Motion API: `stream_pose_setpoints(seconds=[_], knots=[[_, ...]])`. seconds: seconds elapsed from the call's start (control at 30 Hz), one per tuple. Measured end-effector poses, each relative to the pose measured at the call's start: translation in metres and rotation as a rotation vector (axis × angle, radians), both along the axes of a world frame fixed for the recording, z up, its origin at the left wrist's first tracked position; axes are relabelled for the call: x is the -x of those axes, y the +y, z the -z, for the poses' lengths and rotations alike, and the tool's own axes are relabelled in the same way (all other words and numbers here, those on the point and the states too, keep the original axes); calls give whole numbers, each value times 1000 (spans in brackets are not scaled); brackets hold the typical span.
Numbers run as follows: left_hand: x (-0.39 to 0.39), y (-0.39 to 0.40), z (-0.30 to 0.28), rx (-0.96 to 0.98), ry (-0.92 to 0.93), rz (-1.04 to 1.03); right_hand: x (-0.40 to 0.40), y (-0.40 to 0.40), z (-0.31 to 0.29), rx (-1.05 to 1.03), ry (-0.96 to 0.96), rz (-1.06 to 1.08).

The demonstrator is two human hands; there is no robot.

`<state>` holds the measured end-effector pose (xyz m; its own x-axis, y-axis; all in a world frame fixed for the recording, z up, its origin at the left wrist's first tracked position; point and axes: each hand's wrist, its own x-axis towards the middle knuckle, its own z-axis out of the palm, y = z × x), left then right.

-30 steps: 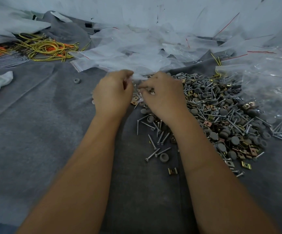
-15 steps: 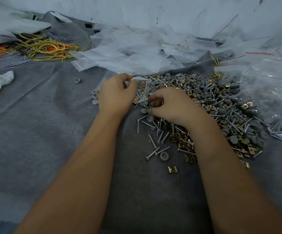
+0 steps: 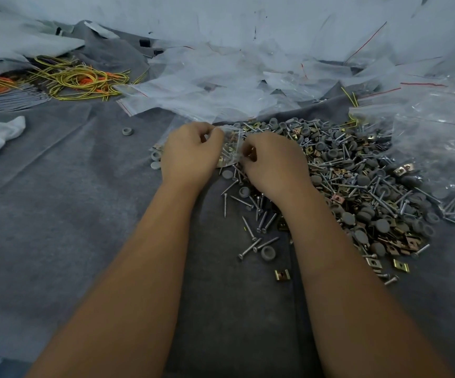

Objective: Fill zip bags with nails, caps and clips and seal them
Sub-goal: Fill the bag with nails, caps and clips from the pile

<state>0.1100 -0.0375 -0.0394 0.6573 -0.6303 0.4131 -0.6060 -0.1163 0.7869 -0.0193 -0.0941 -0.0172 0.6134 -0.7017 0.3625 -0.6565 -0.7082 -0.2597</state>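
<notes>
Zip bag [image 3: 231,144] pinched by both hands' fingers, its contents barely discernible.

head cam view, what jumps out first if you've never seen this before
Both hands meet at centre: the left hand and right hand pinch a small zip bag between them. Right of them spreads a big heap of nails, caps and clips, with a tangle of yellow wires far left.
</notes>
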Motion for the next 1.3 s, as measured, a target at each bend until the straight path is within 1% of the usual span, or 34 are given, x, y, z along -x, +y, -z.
stream_pose_setpoints(seconds=[0.07,0.13,0.23,0.27,0.33,0.5,0.6,0.7,0.77,0.8,0.9,0.97,1.0,1.07,1.3], knots=[[0,-1,1,-8,-16,-8,4,-3,0,62,-77,16],[0,-2,1,-13,-25,-16,5,-4,0,111,-201,30],[2,-2,0,-15,-40,-6,3,-1,1,50,-425,-25],[2,-1,0,-14,-38,4,1,0,2,29,-470,-53],[3,-1,-1,-6,-24,33,-1,1,4,33,-484,-93],[4,0,-2,13,22,102,-4,-3,9,56,-407,-129],[3,-2,-4,30,58,51,-3,-3,7,15,-456,-117],[1,-3,-3,82,135,17,0,-1,3,-13,-504,-72],[0,-4,-3,78,155,2,1,1,1,-29,-477,-56],[0,-4,-3,72,156,-2,2,2,1,-42,-429,-60],[0,-6,-3,60,132,-7,2,7,2,-49,-174,-127],[0,-7,-3,48,112,-20,-1,9,5,-17,4,-150],[0,-8,-3,39,103,-27,-2,10,8,-2,62,-150],[0,-8,-3,24,89,-34,-4,10,11,7,100,-141],[3,-13,-4,5,66,-41,-5,9,9,0,48,-126]])
